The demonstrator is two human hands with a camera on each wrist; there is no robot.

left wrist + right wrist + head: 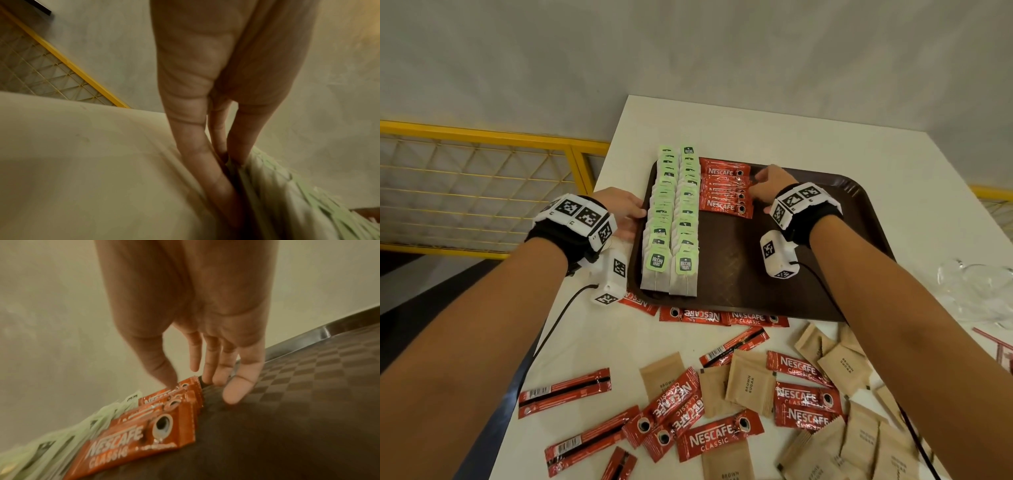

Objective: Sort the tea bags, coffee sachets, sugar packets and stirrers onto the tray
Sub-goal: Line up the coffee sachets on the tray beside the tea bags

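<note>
**Tea's lined up, coffee row going in**

The brown tray [808,274] is sitting on the white table [756,130] with two neat rows of tea bags [671,219] along its left side. The left hand [625,212] is resting straight-fingered against that edge. The right hand [770,186] is spread loosely, fingertips touching the stacked coffee sachets [726,188], gripping nothing. Loose sachets [717,437] and sugar packets [750,382] are lying scattered nearer the person.
</note>
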